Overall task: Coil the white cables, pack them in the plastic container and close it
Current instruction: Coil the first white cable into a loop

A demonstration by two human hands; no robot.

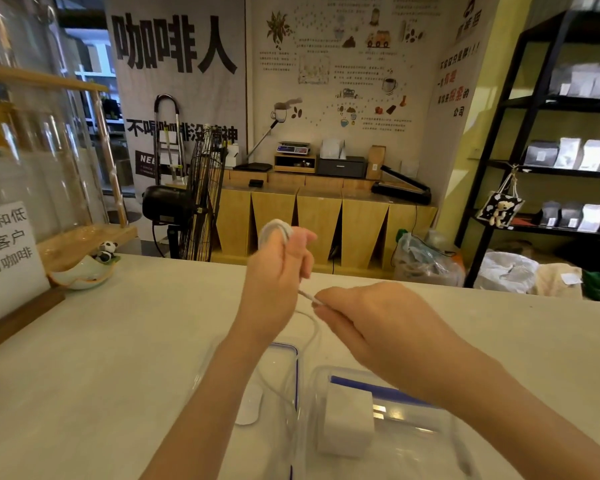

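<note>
So the left hand's fingers [284, 242] are curled shut around a small bundle of white cable [277, 227], with the finished loops poking out above the knuckles. Makes sense to hold it up like that, since it keeps the coil from springing open while more gets wound on. Just below and to the right of those fingers, the right hand's fingers [321, 303] are pinched together on the loose run of the same cable, right by what looks like a connector or strain relief. It's a bit blurry, so I can't swear which. That pinch looks like it's there to feed the cable with some tension so each wrap lies tidy.

From the right-hand pinch the slack drops in a loop toward the surface [118, 358] and trails down past the left wrist, so I'd guess there's still a fair bit left to wind.

Further below both hands sits the clear plastic container [413, 441], open, with a white block-shaped thing [349, 420] already inside it, maybe a charger brick. Just left of it lies the lid [293, 362] with the blue seal, flat on the surface, plus a small white oval item [249, 407] I can't identify. Having the box right under the hands means the coil can go straight in once it's done. Closing hasn't happened yet.
</note>
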